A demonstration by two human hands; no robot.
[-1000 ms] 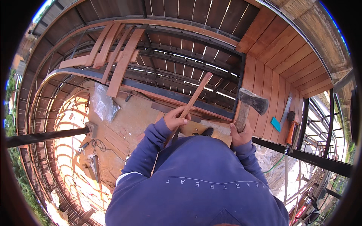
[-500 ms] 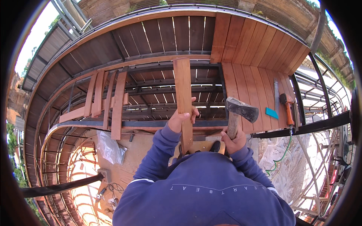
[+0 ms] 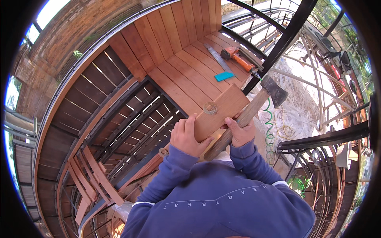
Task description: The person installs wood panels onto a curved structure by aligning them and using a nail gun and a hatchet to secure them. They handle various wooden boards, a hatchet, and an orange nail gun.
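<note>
My left hand is closed on the left edge of a reddish-brown wooden board, which slants up to the right in front of my chest. In my right hand is the wooden handle of an axe, its dark metal head pointing up and right. The right thumb lies by the board's right edge, and the handle runs alongside that edge. Fingers beneath the board and handle are partly hidden. Past the board's far end are a metal ruler with a turquoise handle and an orange-and-black air tool.
The ruler and tool lie on a bench of fitted planks with a plank backrest. To the left stretches a dark metal frame with gaps, and loose slats rest across it. A green coiled hose hangs at the right, near black posts.
My view has turned to the right. The board has swung from nearly upright to a rightward slant, and my hands are closer together, with the axe handle now beside the board.
</note>
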